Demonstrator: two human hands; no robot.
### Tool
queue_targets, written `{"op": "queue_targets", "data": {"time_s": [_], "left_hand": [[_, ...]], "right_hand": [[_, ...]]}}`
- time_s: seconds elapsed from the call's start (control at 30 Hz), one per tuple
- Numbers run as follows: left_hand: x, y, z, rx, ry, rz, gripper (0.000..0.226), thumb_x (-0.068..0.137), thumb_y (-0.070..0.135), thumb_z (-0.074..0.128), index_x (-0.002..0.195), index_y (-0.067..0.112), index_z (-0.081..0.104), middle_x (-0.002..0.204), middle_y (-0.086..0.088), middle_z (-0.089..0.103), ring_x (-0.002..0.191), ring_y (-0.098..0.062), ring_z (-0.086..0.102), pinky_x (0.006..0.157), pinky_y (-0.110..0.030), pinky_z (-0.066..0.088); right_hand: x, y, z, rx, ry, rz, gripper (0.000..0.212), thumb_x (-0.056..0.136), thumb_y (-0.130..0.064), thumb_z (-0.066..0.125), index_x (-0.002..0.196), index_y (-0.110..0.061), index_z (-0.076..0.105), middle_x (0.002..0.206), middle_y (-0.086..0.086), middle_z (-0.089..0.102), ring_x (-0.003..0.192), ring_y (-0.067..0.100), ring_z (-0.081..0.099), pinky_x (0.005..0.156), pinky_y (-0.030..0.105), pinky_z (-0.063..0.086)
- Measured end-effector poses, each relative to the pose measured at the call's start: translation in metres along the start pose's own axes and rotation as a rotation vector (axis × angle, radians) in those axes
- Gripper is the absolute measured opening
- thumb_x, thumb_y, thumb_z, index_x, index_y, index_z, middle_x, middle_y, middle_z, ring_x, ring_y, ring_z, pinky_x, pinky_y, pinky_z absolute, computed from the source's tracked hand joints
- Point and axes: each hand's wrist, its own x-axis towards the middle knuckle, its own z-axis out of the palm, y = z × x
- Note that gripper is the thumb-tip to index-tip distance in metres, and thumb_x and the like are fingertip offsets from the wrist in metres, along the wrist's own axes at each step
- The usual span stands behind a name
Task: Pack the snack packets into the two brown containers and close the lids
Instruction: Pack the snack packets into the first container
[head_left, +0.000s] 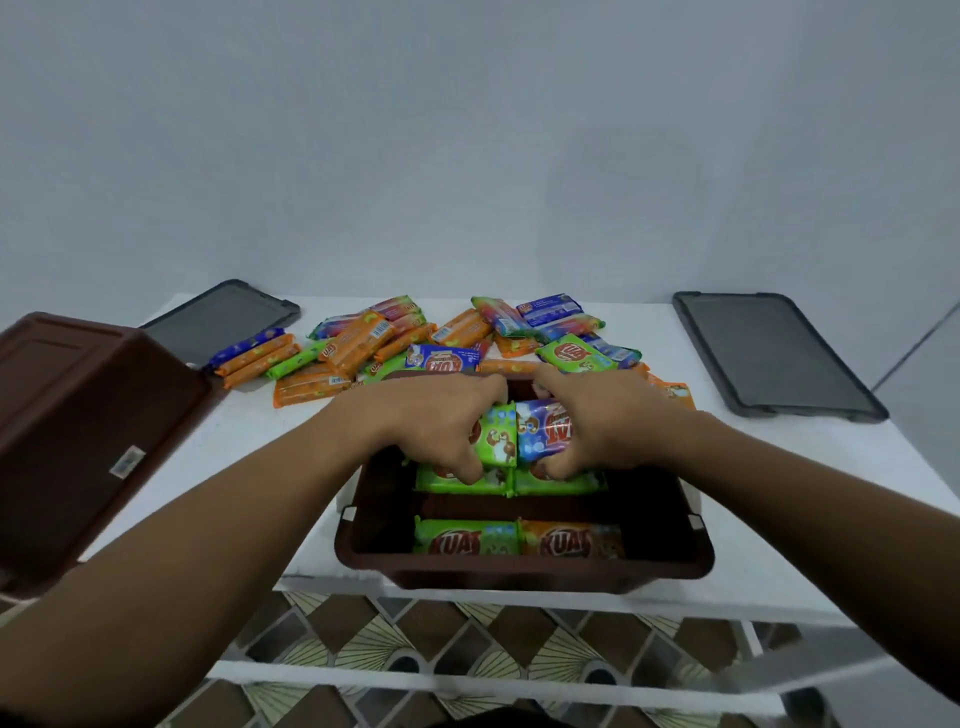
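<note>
Where the open brown rectangular plastic container (519, 569) sits at the white counter (249, 441) front edge, L hand (441, 421) grips a green snack packet (500, 436) and R hand (608, 423) grips a blue snack packet (540, 431); pkts touch side by side over its far half. Four pkts lie inside. Loose multicolour packet pile (405, 338) behind. Second brown container (88, 415) tilted at left. Left dark grey lid (223, 317) and right dark grey lid (774, 353) lie off.

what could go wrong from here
The green packet in the left hand and blue packet in the right hand go in together on top of others; they may wedge or sit too high for a lid. The brown container sits at the table's near edge, so pressing down might tip it.
</note>
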Motion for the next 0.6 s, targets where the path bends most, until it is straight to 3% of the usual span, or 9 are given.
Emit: {"op": "queue_targets", "data": {"time_s": [0.17,0.33,0.47,0.6], "left_hand": [[0.008,0.005,0.018,0.036,-0.038,-0.047,0.074,0.075,0.045,0.083,0.131,0.021,0.041,0.107,0.0,0.058,0.089,-0.02,0.06,0.077,-0.044,0.055],[0.014,0.004,0.03,0.216,-0.051,-0.077,0.082,0.077,0.055,0.08,0.142,0.022,0.043,0.129,-0.002,0.06,0.108,-0.023,0.061,0.088,-0.042,0.056],[0.017,0.005,0.033,0.272,-0.034,-0.084,0.087,0.076,0.061,0.078,0.146,0.021,0.045,0.138,0.0,0.057,0.117,-0.023,0.06,0.09,-0.039,0.054],[0.018,0.007,0.036,0.347,-0.033,-0.072,0.088,0.075,0.063,0.077,0.146,0.022,0.046,0.138,0.001,0.055,0.116,-0.022,0.06,0.082,-0.035,0.05]], "right_hand": [[-0.005,-0.004,0.014,-0.068,-0.066,-0.037,0.073,0.075,-0.066,0.07,0.128,-0.026,0.039,0.116,-0.002,0.06,0.097,0.021,0.061,0.071,0.033,0.043],[-0.002,-0.005,0.017,-0.078,-0.127,-0.069,0.075,0.076,-0.064,0.072,0.133,-0.024,0.045,0.123,-0.001,0.059,0.106,0.02,0.059,0.076,0.032,0.043],[0.002,-0.007,0.021,-0.103,-0.172,-0.069,0.082,0.074,-0.066,0.073,0.138,-0.022,0.048,0.127,-0.001,0.056,0.11,0.02,0.059,0.07,0.03,0.043],[0.007,-0.011,0.024,-0.114,-0.224,-0.052,0.08,0.075,-0.065,0.074,0.137,-0.02,0.05,0.127,0.0,0.055,0.112,0.02,0.057,0.069,0.03,0.038]]}}
